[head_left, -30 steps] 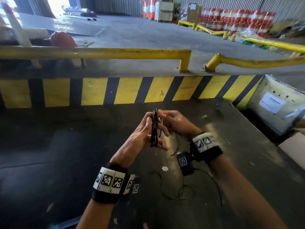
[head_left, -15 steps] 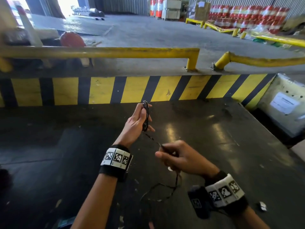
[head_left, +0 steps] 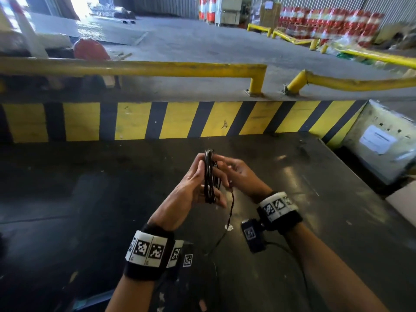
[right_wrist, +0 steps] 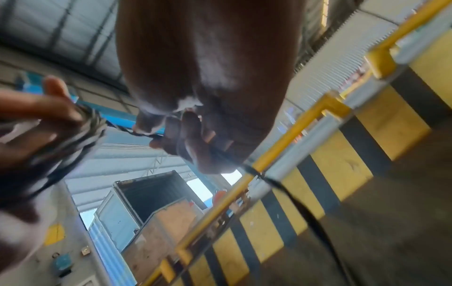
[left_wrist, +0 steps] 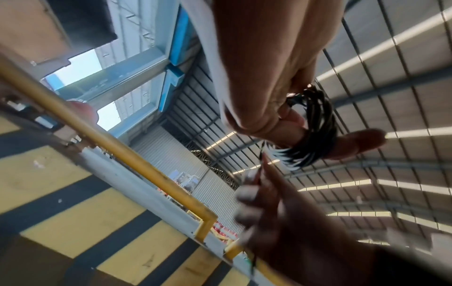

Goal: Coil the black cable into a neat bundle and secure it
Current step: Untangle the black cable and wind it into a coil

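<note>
Black, thin, limp cable: looped round left hand, thumb pinning the coils, held above dark table. Right hand at 3 o'clock, pinching the loose tail trailing toward 6. Light, springy; best pinched across the coil's middle.

The left hand holds the black cable coil upright, the right hand touching it.
</note>
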Available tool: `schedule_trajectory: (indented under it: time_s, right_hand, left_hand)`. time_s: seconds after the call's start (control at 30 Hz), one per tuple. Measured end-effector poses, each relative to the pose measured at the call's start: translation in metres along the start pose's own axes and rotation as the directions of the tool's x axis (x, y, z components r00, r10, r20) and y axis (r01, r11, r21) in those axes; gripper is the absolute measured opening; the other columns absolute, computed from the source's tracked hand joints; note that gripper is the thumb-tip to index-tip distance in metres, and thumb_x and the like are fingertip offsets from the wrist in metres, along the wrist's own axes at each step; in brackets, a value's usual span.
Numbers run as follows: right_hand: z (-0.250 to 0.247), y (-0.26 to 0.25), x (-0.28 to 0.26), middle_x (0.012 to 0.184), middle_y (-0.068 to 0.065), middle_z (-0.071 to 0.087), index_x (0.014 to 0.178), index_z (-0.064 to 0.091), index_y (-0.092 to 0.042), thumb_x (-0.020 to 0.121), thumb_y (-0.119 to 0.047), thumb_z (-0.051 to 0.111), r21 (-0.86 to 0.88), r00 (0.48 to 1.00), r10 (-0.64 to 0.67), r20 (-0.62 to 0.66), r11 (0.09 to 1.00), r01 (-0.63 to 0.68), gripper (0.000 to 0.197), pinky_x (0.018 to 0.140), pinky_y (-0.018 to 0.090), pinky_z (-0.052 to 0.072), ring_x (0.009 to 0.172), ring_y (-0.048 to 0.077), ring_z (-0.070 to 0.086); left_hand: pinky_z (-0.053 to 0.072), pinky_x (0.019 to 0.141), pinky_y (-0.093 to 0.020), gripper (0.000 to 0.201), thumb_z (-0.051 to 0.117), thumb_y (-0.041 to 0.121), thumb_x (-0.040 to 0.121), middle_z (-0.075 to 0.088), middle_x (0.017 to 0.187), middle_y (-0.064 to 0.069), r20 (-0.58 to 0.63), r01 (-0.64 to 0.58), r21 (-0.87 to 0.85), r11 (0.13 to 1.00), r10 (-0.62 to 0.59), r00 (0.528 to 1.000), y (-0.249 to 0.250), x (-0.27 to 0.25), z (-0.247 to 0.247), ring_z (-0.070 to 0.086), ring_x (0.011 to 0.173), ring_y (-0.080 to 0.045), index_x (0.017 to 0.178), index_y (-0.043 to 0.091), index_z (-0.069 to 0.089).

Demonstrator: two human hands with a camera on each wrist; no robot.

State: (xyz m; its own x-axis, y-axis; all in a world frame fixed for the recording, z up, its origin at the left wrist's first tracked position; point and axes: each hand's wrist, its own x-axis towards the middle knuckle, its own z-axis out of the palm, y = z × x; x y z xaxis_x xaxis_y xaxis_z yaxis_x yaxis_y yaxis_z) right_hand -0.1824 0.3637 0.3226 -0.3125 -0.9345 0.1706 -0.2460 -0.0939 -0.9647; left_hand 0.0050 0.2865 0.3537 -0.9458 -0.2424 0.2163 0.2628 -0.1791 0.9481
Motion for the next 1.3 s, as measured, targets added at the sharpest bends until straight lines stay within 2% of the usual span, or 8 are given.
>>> schedule_trajectory:
  time_s: [0.13,0.33,0.57,0.7,0.87,0.97,1.03,1.3]
  right_hand:
    - [0.049,0.040,-0.030,0.057,-0.009,0.044,0.087,0.064,-0.017,0.100,-0.052,0.053,0.196,0.990,0.101,0.093,0.973,-0.118,0.039,0.042,0.022,0.033,0.044,0.005,0.036]
    - [0.073,0.019,-0.069,0.064,0.005,0.053,0.080,0.064,-0.023,0.110,-0.026,0.041,-0.164,0.963,0.023,0.269,0.986,0.023,0.038,0.055,0.024,0.039,0.057,0.006,0.047]
    - [0.004,-0.084,-0.039,0.070,-0.009,0.058,0.089,0.066,-0.018,0.101,-0.015,0.061,-0.412,0.976,-0.110,0.187,0.893,0.180,0.013,0.054,0.010,0.042,0.057,-0.003,0.056]
    - [-0.028,-0.104,-0.006,0.072,-0.010,0.057,0.092,0.066,-0.012,0.101,-0.017,0.061,-0.481,0.980,-0.161,0.120,0.854,0.200,0.012,0.053,0.010,0.043,0.056,-0.004,0.057]
    - [-0.033,-0.043,0.029,0.063,-0.011,0.057,0.088,0.065,-0.008,0.101,-0.028,0.062,-0.368,0.995,-0.095,0.035,0.924,0.102,0.025,0.052,0.011,0.039,0.052,-0.004,0.049]
    - [-0.011,0.010,0.017,0.074,0.007,0.061,0.096,0.068,-0.006,0.093,-0.059,0.061,-0.216,0.999,-0.006,0.044,0.976,0.015,0.053,0.061,0.036,0.042,0.066,0.021,0.053]
    - [0.009,0.036,-0.004,0.075,0.013,0.059,0.098,0.073,-0.018,0.096,-0.050,0.060,-0.122,0.997,0.042,0.067,0.992,-0.033,0.035,0.061,0.045,0.042,0.066,0.028,0.052]
    - [0.048,0.029,-0.064,0.066,-0.007,0.051,0.087,0.071,-0.007,0.107,-0.032,0.049,-0.231,0.987,-0.023,0.159,0.971,0.060,0.038,0.056,0.021,0.037,0.058,0.002,0.045]
  left_hand:
    - [0.057,0.081,-0.045,0.040,0.026,0.041,0.107,0.061,0.108,-0.019,-0.132,-0.108,0.025,0.994,0.111,0.985,0.011,0.016,-0.016,0.067,0.080,-0.031,0.136,0.023,0.048]
    - [0.058,0.073,-0.035,0.030,0.025,0.034,0.112,0.059,0.101,-0.019,-0.330,-0.023,0.285,0.958,0.120,0.936,0.008,0.045,-0.062,0.069,0.069,-0.027,0.128,0.027,0.049]
    - [0.057,0.069,-0.037,0.032,0.034,0.044,0.107,0.064,0.095,-0.015,-0.171,0.160,0.428,0.890,-0.094,0.981,-0.029,0.024,-0.058,0.072,0.067,-0.033,0.129,0.028,0.051]
    - [0.058,0.070,-0.035,0.042,0.027,0.047,0.107,0.063,0.099,-0.016,-0.068,0.185,0.297,0.937,-0.173,0.983,-0.035,0.005,-0.027,0.071,0.067,-0.028,0.132,0.026,0.052]
    - [0.056,0.077,-0.044,0.052,0.018,0.045,0.108,0.063,0.105,-0.019,-0.024,0.082,0.031,0.996,-0.082,0.996,-0.026,-0.005,-0.001,0.066,0.075,-0.032,0.140,0.014,0.045]
    - [0.054,0.081,-0.049,0.051,0.019,0.043,0.108,0.061,0.107,-0.021,-0.040,0.023,-0.001,1.000,-0.023,0.999,-0.017,0.002,-0.002,0.065,0.077,-0.032,0.142,0.012,0.041]
    - [0.051,0.082,-0.051,0.049,0.023,0.045,0.107,0.062,0.108,-0.020,-0.087,-0.016,0.023,1.000,0.018,0.996,-0.010,0.008,-0.007,0.065,0.081,-0.033,0.141,0.019,0.045]
    - [0.056,0.077,-0.036,0.040,0.019,0.038,0.111,0.060,0.099,-0.015,-0.295,0.062,0.336,0.940,0.042,0.955,-0.006,0.047,-0.054,0.069,0.073,-0.033,0.135,0.021,0.047]
